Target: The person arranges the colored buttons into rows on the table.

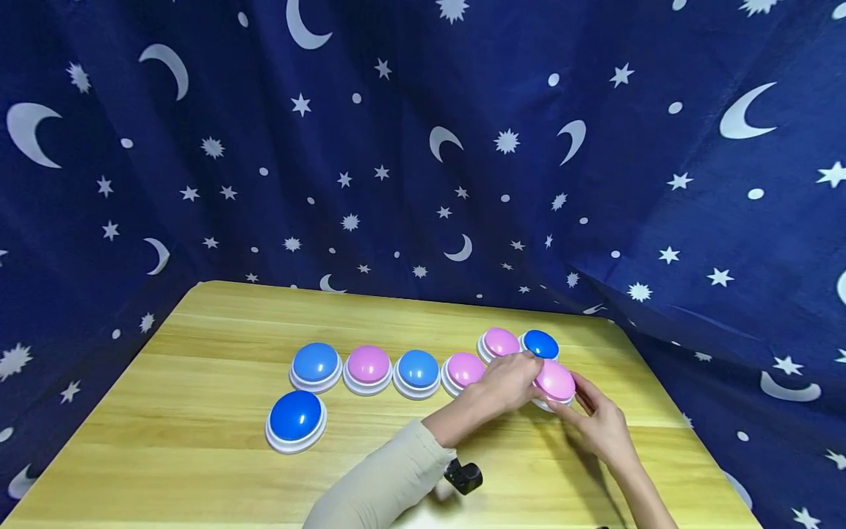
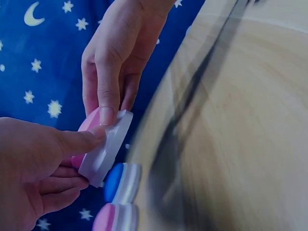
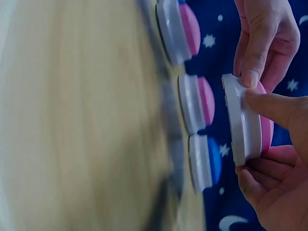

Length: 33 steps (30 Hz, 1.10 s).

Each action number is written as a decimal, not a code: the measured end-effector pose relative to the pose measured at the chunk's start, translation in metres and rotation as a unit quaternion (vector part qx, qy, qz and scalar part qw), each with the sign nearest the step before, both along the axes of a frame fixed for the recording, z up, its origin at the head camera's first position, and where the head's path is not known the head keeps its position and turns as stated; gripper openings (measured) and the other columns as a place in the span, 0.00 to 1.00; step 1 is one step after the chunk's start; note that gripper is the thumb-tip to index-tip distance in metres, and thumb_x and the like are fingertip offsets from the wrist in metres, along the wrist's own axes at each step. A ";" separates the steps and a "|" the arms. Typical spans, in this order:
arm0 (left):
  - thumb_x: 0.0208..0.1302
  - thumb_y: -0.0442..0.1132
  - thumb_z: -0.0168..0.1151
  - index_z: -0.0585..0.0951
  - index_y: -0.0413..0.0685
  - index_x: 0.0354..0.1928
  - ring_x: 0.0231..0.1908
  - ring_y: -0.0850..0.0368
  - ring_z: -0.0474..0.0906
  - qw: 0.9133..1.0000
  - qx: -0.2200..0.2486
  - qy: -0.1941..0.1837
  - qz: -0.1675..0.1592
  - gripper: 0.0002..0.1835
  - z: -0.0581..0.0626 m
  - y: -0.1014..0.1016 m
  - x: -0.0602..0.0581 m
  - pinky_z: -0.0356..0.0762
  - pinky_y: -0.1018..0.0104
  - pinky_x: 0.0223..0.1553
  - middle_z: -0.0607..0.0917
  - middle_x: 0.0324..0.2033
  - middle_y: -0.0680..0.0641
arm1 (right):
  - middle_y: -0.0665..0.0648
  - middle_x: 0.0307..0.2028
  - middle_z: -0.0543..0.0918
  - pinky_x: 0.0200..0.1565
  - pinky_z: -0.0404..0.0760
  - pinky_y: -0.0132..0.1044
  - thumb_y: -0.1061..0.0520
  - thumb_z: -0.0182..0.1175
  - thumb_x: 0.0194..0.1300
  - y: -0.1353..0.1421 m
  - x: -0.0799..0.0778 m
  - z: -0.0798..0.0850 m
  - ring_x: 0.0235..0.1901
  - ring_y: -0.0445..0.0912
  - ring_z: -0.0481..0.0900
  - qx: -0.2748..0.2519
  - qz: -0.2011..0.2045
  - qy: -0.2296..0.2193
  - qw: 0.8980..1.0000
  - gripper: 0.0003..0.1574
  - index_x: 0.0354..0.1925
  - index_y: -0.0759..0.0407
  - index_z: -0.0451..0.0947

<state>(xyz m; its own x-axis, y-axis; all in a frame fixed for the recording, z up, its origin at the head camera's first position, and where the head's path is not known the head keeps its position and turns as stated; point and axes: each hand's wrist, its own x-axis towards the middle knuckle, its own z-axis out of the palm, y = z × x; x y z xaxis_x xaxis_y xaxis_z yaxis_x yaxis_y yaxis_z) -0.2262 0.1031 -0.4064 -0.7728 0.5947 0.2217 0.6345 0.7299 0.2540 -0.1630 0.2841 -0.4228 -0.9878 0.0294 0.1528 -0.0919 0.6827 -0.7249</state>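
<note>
Both hands hold one pink push button (image 1: 554, 380) with a white round base. My left hand (image 1: 509, 383) grips it from the left, and my right hand (image 1: 603, 427) grips its right side. In the right wrist view, the button's white base (image 3: 244, 125) is tilted on edge, with a gap between it and the tabletop. Both thumbs lie along the base rim, with fingers curled behind the pink dome. Just beyond the hands sit a blue button (image 1: 540, 343) and another pink button (image 1: 500, 342). A further pink button (image 1: 464, 369) is beside my left wrist.
Leftward, a row continues with a blue button (image 1: 418, 369), a pink button (image 1: 368, 365) and a lighter blue button (image 1: 315, 363). A darker blue button (image 1: 295, 417) sits nearer the front. The wooden table (image 1: 198, 411) meets a dark blue star-and-moon curtain (image 1: 396, 147) behind and at the sides.
</note>
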 end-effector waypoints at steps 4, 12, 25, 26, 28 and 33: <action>0.58 0.59 0.69 0.83 0.53 0.50 0.35 0.66 0.79 0.999 -0.012 0.043 -0.009 0.24 0.008 -0.017 0.009 0.76 0.74 0.31 0.83 0.40 0.57 | 0.71 0.63 0.72 0.52 0.66 0.15 0.53 0.72 0.60 -0.011 0.006 0.007 0.62 0.61 0.69 -0.010 0.018 0.026 0.999 0.45 0.67 0.71 0.66; 0.59 0.61 0.67 0.83 0.52 0.46 0.29 0.66 0.76 0.997 -0.022 0.077 -0.012 0.23 0.022 -0.059 0.032 0.73 0.74 0.25 0.81 0.35 0.57 | 0.69 0.59 0.77 0.52 0.69 0.17 0.58 0.75 0.56 -0.041 0.017 0.014 0.59 0.59 0.74 -0.036 0.056 0.062 0.996 0.41 0.64 0.70 0.71; 0.60 0.53 0.70 0.82 0.43 0.43 0.32 0.60 0.79 0.995 -0.020 0.083 0.043 0.21 0.028 -0.128 0.075 0.78 0.71 0.27 0.82 0.34 0.51 | 0.63 0.54 0.82 0.57 0.76 0.38 0.55 0.79 0.49 -0.104 0.018 0.013 0.56 0.55 0.79 -0.053 0.121 0.053 0.990 0.41 0.60 0.65 0.76; 0.60 0.52 0.71 0.82 0.42 0.44 0.32 0.60 0.79 0.995 -0.020 0.082 0.048 0.21 0.027 -0.133 0.078 0.78 0.70 0.27 0.81 0.34 0.50 | 0.63 0.54 0.82 0.56 0.77 0.40 0.56 0.79 0.49 -0.109 0.018 0.012 0.55 0.55 0.79 -0.055 0.128 0.055 0.989 0.41 0.60 0.65 0.77; 0.60 0.52 0.71 0.81 0.41 0.44 0.32 0.60 0.79 0.995 -0.019 0.079 0.056 0.21 0.024 -0.143 0.084 0.78 0.70 0.28 0.81 0.34 0.50 | 0.61 0.53 0.83 0.56 0.77 0.42 0.59 0.80 0.47 -0.119 0.019 0.009 0.54 0.55 0.80 -0.066 0.142 0.057 0.986 0.40 0.58 0.64 0.78; 0.57 0.48 0.73 0.81 0.39 0.44 0.33 0.58 0.80 0.994 -0.015 0.083 0.068 0.22 0.016 -0.174 0.101 0.80 0.67 0.30 0.81 0.33 0.49 | 0.58 0.51 0.84 0.54 0.79 0.42 0.60 0.80 0.45 -0.150 0.022 -0.002 0.52 0.54 0.81 -0.083 0.189 0.059 0.977 0.38 0.56 0.62 0.79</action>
